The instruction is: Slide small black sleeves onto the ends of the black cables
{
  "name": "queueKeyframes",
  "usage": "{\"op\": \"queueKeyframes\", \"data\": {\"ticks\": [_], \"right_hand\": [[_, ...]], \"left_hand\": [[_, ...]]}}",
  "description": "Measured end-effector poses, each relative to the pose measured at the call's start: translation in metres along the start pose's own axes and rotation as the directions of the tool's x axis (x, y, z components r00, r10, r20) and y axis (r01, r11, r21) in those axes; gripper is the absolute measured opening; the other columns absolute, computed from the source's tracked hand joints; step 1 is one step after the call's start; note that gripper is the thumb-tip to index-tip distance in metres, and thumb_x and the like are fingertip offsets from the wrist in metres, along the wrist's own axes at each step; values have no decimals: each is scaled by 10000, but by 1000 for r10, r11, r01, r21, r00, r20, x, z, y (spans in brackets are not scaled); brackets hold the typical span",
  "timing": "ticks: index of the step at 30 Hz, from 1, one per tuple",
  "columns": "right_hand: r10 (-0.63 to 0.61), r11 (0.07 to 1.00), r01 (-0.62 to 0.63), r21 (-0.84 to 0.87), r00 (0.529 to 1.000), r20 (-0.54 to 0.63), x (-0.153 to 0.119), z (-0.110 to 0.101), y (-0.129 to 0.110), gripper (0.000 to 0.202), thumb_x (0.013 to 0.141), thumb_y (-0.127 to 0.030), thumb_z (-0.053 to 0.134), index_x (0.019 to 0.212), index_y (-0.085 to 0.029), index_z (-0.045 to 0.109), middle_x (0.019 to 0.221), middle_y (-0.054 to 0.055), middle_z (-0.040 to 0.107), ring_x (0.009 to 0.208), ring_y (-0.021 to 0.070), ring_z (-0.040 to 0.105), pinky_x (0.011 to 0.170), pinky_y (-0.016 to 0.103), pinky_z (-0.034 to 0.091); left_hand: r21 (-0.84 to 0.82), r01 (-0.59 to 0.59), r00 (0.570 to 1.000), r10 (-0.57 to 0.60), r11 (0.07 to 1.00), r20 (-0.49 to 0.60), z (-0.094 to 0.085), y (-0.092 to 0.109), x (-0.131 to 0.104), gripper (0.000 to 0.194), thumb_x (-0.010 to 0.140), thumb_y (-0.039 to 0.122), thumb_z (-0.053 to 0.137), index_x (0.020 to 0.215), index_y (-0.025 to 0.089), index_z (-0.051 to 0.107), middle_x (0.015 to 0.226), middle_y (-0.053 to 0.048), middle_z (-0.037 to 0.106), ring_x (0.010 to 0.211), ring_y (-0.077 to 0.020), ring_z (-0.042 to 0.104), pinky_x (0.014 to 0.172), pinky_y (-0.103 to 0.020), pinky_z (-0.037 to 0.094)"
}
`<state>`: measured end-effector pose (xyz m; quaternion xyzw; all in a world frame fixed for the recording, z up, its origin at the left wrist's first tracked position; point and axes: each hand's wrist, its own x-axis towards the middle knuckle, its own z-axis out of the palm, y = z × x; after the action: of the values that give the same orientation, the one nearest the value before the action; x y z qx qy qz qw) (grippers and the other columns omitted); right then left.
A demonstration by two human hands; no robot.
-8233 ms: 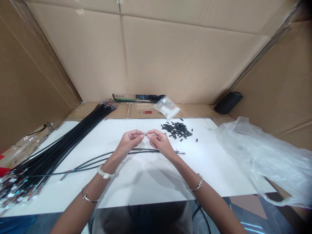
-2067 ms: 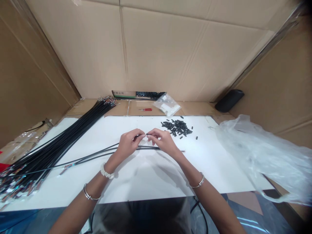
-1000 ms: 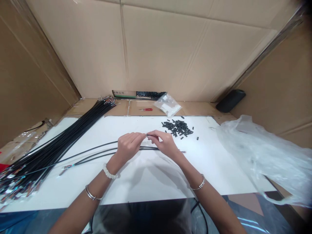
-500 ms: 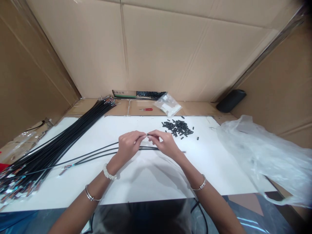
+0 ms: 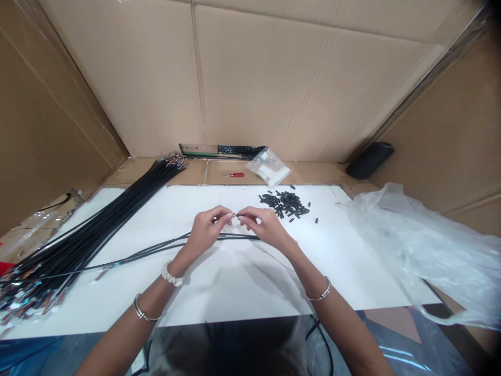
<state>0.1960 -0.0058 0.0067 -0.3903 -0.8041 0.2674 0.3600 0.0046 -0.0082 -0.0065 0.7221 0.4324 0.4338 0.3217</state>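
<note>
My left hand (image 5: 206,230) pinches the end of a thin black cable, whose tip shows between the fingertips. Close beside it, my right hand (image 5: 266,227) pinches a small black piece, and a narrow gap parts the two hands. Other black cables (image 5: 156,250) run under my hands across the white table (image 5: 250,292). Beyond my right hand lies a loose pile of short black pieces (image 5: 289,203). A thick bundle of black cables (image 5: 117,214) with coloured wire ends stretches along the left side.
At the back lie a red-handled tool (image 5: 236,175), a clear plastic bag (image 5: 270,168) and an open box (image 5: 201,150). A black roll (image 5: 370,160) rests at the back right. A large translucent bag (image 5: 430,256) covers the right side. Cardboard walls (image 5: 266,78) surround the table.
My fingertips have moved slightly apart, and the cable tip and the small black piece now show between them. My left hand has turned a little.
</note>
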Motion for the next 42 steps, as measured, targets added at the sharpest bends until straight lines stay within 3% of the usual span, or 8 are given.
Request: {"op": "queueKeyframes", "data": {"ticks": [8,18,33,38,42], "right_hand": [[64,985,-65,161,998,8,1,4,0,130,883,-268,526,913,-179,616,736,9,671,553,98,592,592,214,460],[70,962,-54,269,996,-51,1,9,-3,162,879,-321,534,872,-177,608,711,13,657,531,100,574,564,234,472],[119,890,-84,448,992,-49,0,19,3,209,866,-371,559,894,-166,590,735,25,655,573,111,595,590,253,484],[86,926,-48,375,993,-84,-1,20,2,188,880,-353,541,900,-173,592,737,22,654,572,112,599,602,254,483],[44,971,-15,240,992,-117,-2,20,2,166,899,-330,514,913,-188,597,742,16,653,571,112,604,589,241,472]], "left_hand": [[-70,40,999,-38,997,24,0,-2,1,244,872,369,535,801,161,641,691,-10,635,575,-101,516,546,-193,414],[-108,15,1000,-13,994,12,0,0,0,260,880,373,521,789,157,633,684,-15,620,563,-105,512,542,-205,433],[-73,-17,1000,16,997,-15,0,4,-2,236,902,323,489,788,159,615,691,-6,606,552,-97,511,552,-204,420],[-10,-40,999,40,999,-3,-1,4,-3,242,917,314,462,800,165,612,701,-5,608,564,-101,515,560,-204,415],[145,-107,994,108,984,3,-1,3,-4,248,938,286,417,837,176,614,753,-14,632,618,-110,545,602,-205,423]]}}
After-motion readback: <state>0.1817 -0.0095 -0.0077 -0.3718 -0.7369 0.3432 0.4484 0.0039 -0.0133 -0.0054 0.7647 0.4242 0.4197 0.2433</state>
